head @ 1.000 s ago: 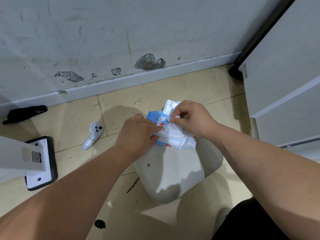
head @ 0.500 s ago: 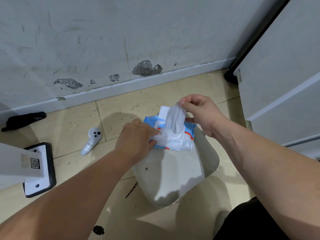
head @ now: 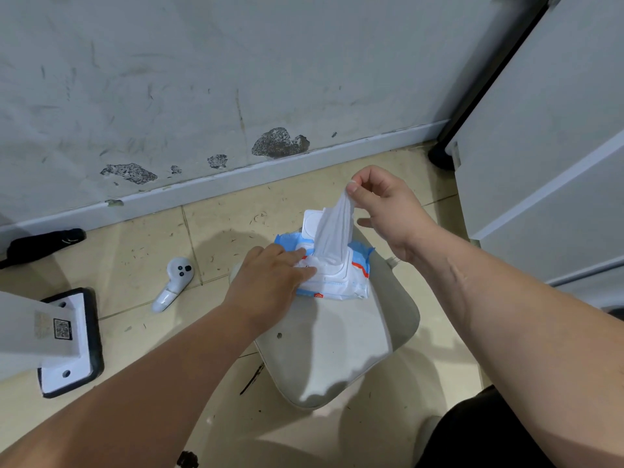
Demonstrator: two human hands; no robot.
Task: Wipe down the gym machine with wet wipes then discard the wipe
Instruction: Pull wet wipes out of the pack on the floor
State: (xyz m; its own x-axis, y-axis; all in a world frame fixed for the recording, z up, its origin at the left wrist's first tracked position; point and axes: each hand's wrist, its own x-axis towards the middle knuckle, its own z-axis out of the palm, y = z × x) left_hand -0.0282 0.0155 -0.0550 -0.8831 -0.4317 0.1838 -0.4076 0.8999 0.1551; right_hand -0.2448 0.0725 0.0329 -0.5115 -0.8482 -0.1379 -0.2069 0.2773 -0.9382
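While my left hand (head: 270, 285) presses down on the wet-wipe pack (head: 337, 282), fingers nearly straight across its left part, my right hand (head: 388, 211) pinches the top of a white wipe (head: 332, 231) between thumb and forefinger, the remaining fingers loosely curled. The wipe runs as a gathered strip from the pinch down into the pack's opening, its lower end inside the pack. The pack's white lid (head: 312, 221) is flipped open toward the wall. The pack, white with blue and red print, lies at the far edge of a grey seat pad (head: 337, 352), its far end overhanging that edge. The pad stands above a beige tiled floor (head: 141, 251).

On the floor, left of the pad, lies a white controller (head: 174, 282) with dark buttons. Near the floor's left edge sits a white base plate (head: 72, 339) on a black mat, carrying a post with a QR label. A black object (head: 40, 244) lies by the scuffed wall (head: 236, 79).
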